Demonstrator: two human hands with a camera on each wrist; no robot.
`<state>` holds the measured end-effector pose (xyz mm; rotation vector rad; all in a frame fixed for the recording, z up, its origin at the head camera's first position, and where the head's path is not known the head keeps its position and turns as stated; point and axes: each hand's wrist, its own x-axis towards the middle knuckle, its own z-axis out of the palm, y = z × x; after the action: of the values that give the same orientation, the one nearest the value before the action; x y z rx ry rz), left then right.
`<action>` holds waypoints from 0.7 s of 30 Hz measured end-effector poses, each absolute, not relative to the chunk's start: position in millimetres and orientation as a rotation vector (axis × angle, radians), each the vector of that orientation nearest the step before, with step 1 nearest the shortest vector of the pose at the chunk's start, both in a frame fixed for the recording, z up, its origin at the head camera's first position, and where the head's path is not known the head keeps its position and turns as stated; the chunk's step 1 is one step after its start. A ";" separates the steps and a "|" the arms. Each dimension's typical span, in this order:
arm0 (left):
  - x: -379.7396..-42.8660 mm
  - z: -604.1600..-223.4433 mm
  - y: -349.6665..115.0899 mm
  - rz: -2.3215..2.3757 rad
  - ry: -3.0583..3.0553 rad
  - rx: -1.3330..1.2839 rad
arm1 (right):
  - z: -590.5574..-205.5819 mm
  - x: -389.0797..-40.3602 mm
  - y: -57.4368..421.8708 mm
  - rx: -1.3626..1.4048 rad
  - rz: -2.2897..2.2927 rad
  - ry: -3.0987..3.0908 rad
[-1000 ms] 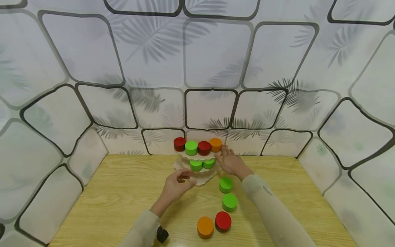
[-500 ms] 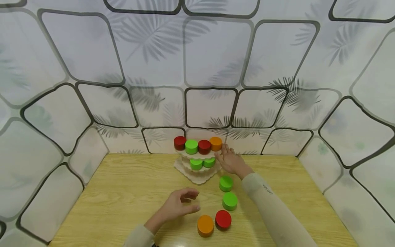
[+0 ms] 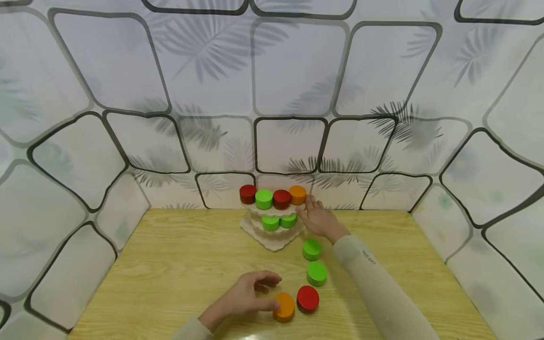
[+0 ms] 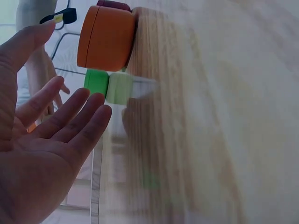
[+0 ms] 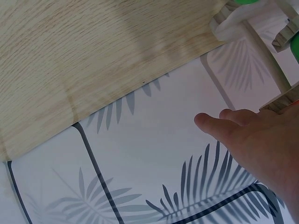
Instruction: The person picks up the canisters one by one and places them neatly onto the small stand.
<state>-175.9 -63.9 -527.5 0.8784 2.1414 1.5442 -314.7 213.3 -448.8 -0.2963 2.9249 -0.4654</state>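
Note:
My left hand (image 3: 246,295) hovers low over the table, its thumb overlapping the edge of an orange round container (image 3: 284,308) in the head view. In the left wrist view that orange container (image 4: 110,39) has a seam around it, and the fingers (image 4: 81,119) are loosely spread with nothing between them. My right hand (image 3: 318,219) lies with straight fingers against the right side of a tiered scalloped stand (image 3: 272,243); exact contact is hard to tell. Its top tier carries red, green, red and orange containers, with two green ones (image 3: 270,223) below.
A red container (image 3: 308,299) stands right of the orange one. Two green containers, a nearer one (image 3: 317,273) and a farther one (image 3: 312,249), lead toward the stand. Patterned walls enclose the wooden table (image 3: 178,255) at the back and sides.
My left hand has drawn back from the stand toward the near orange container. The right hand stays at the stand's right side. The containers keep their places.

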 end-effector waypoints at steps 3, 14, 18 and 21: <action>-173.4 -528.7 -62.1 1.528 2.131 0.878 | -450.0 -315.3 213.2 -0.299 -0.463 2.929; -167.4 -532.1 -59.3 1.451 2.164 0.881 | -452.0 -316.9 213.8 -0.301 -0.470 2.935; -166.3 -533.8 -59.3 1.432 2.175 0.877 | -452.2 -316.7 214.2 -0.305 -0.477 2.937; -165.9 -534.0 -59.4 1.416 2.179 0.867 | -453.0 -316.6 214.4 -0.308 -0.476 2.936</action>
<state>-165.9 -59.4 -534.0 0.8666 2.1788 1.4161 -316.6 214.4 -453.0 -0.3080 2.9363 -0.4763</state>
